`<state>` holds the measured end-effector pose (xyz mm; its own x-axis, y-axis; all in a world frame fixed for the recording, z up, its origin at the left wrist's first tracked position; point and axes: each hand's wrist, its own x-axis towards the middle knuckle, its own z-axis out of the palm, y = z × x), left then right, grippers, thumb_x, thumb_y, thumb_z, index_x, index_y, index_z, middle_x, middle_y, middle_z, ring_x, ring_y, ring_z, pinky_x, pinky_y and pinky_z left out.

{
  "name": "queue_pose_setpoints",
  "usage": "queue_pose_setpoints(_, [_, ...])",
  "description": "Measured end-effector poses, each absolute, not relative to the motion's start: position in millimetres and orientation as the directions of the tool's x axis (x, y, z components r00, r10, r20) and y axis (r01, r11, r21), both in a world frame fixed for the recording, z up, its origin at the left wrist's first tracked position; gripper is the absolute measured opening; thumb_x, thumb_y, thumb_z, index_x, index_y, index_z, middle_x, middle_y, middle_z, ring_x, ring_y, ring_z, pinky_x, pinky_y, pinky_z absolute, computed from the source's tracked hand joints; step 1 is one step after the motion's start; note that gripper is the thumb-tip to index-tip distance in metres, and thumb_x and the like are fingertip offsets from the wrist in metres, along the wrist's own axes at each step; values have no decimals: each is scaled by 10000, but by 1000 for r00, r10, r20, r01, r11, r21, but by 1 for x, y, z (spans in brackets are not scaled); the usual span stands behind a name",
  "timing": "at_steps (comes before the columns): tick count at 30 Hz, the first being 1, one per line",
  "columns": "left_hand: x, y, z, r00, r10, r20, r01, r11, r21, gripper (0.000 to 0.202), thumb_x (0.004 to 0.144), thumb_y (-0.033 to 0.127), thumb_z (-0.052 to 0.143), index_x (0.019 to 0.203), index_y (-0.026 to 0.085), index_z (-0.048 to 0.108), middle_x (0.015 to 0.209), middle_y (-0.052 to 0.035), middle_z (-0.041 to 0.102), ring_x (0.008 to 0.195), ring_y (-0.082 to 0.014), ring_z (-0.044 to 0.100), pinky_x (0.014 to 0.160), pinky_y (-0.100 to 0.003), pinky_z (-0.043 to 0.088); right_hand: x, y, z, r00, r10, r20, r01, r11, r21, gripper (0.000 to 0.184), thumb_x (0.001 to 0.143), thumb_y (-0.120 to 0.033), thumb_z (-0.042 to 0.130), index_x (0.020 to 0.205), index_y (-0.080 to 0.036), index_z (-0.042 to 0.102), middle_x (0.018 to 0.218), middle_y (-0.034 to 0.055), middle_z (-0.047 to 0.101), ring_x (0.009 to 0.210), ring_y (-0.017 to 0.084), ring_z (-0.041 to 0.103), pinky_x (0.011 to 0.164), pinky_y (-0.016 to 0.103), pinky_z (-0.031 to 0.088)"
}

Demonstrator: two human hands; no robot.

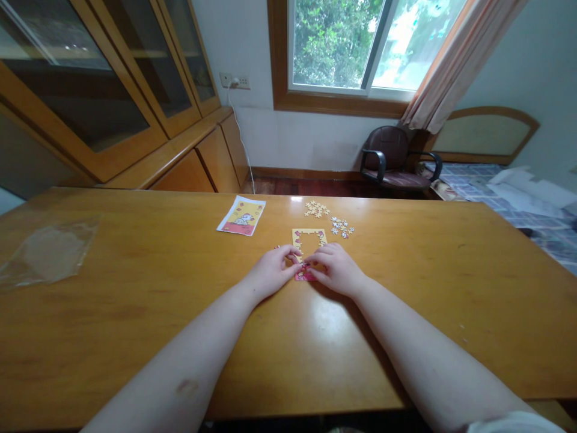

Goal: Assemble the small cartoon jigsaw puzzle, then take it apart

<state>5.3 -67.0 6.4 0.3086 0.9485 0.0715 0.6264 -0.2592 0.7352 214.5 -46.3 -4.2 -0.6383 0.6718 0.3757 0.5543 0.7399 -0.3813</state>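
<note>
A partly assembled jigsaw puzzle [309,231] lies on the table, with a yellow and pink border joined around an open middle. My left hand [274,269] is at its lower left, thumb and fingers curled in a pinch. From the right, my right hand [337,267] reaches over the lower right part, also pinching. Between the fingertips of both hands is a small pink puzzle piece [303,265], just above the pink bottom strip. Fingers partly hide the piece and the sides of the border. A small reddish piece shows just behind my left hand.
Loose yellow pieces [316,209] lie in a pile beyond the puzzle, with whitish pieces [341,227] to their right. A printed reference picture [243,216] lies at the back left. A clear plastic bag [49,252] rests at far left on the wooden table [157,252].
</note>
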Motion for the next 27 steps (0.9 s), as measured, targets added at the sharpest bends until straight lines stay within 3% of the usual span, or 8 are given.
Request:
queue_pose_setpoints(5, [0,-68,6,395,901,181,719,-426,550,261,824,324,561,1057,242,649,1051,-46,633,972,-206,587,887,-347,456,224,-41,2,-612,745,266,656,666,-357,110,804,-271,641,876,-204,690,777,25,662,778,171,564,763,312,369])
queue_pose_setpoints(10, [-3,-70,5,433,874,222,778,-486,398,250,803,346,605,1031,272,678,1076,-40,618,1013,-227,542,935,-395,422,227,-40,7,-600,775,201,691,628,-359,106,790,-261,636,855,-206,700,756,20,660,760,167,561,758,306,374])
queue_pose_setpoints(27, [-3,-69,6,439,890,121,786,-446,428,289,794,389,614,1056,294,689,1140,-54,604,1080,-255,500,981,-423,383,224,-40,3,-583,787,201,705,613,-356,86,770,-248,658,833,-213,706,734,21,664,730,167,568,729,303,396])
